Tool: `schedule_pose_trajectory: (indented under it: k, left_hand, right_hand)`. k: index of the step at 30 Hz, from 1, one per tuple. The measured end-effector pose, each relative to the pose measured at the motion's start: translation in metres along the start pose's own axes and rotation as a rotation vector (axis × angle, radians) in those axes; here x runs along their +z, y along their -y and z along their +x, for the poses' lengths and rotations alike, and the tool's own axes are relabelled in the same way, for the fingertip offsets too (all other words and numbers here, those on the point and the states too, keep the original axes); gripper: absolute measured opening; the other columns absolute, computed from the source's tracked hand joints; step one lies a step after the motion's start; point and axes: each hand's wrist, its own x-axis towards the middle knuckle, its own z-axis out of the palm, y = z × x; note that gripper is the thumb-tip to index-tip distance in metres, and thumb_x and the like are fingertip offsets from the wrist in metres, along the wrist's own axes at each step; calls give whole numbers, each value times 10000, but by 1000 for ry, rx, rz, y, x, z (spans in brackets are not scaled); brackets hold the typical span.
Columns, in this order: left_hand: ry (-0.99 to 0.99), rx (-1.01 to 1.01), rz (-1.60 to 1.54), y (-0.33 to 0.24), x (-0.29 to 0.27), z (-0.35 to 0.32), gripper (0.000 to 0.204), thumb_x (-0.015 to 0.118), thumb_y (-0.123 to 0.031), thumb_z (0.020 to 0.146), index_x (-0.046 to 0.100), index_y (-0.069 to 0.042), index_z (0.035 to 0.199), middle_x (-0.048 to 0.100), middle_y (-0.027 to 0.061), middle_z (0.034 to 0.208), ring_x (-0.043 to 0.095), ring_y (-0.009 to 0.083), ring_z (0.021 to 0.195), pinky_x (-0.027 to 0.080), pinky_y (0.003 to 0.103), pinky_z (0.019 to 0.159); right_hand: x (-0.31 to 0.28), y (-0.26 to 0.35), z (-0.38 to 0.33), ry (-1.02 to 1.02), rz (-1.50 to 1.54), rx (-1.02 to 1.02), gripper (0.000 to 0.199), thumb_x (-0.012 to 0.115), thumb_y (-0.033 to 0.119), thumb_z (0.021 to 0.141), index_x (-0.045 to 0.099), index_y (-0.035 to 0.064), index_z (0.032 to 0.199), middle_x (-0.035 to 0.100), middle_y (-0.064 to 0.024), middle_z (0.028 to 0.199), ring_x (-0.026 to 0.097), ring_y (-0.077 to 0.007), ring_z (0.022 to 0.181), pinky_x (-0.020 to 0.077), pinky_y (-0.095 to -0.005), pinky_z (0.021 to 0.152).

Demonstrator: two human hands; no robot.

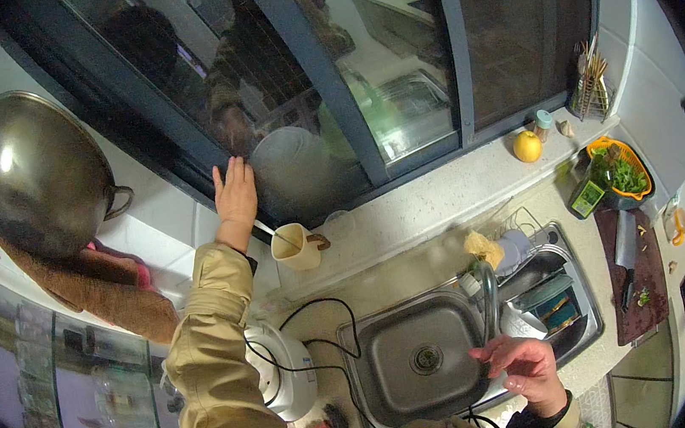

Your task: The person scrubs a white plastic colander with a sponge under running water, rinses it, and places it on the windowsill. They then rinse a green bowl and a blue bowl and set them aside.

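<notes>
- Hands well apart: left hand (235, 195) pressed flat, fingers spread and released, against the dark window frame (179, 140) above the counter; right hand (525, 367) loosely curled, empty, hovering over the steel sink (416, 359) just beside the curved tap (486, 290).
- Cream mug (297, 247) with a spoon in it, standing on the ledge just beside the left wrist; likely to tip if the sleeve swings back across it.
- Black cord (323, 336) trailing from the white kettle (285, 371) along the sink's rim and down toward the right forearm; could snag on a sleeve, or get wet from a splash.
- Wok (34, 171) resting on a brown towel at far left, well clear of both hands.
- Small green box-shaped package (587, 198) at right, between an orange colander of greens (621, 171) and a dark board bearing a cleaver (625, 243); label too small to make out.
- Yellow fruit (527, 146) on the sill, next to a small capped jar.
</notes>
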Motion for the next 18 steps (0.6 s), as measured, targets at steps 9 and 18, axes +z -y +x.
schedule_pose_trajectory:
  k: [9,18]
  left_hand:
    - [211,-33,123,27,18,-24,339,382,-216,912,614,-114,1138,534,13,1209,382,163,1264,113,437,1115]
    - [516,20,222,22,-10,-14,350,390,-281,905,686,-185,1065,526,12,1251,344,209,1298,-9,469,1118]
  right_hand:
    - [12,8,-5,-22,-30,5,188,688,96,787,599,14,931,652,-111,870,562,-285,964,373,-518,987]
    - [20,21,-22,-55,-72,-32,190,694,90,779,599,34,933,650,-112,860,564,-276,960,379,-524,980]
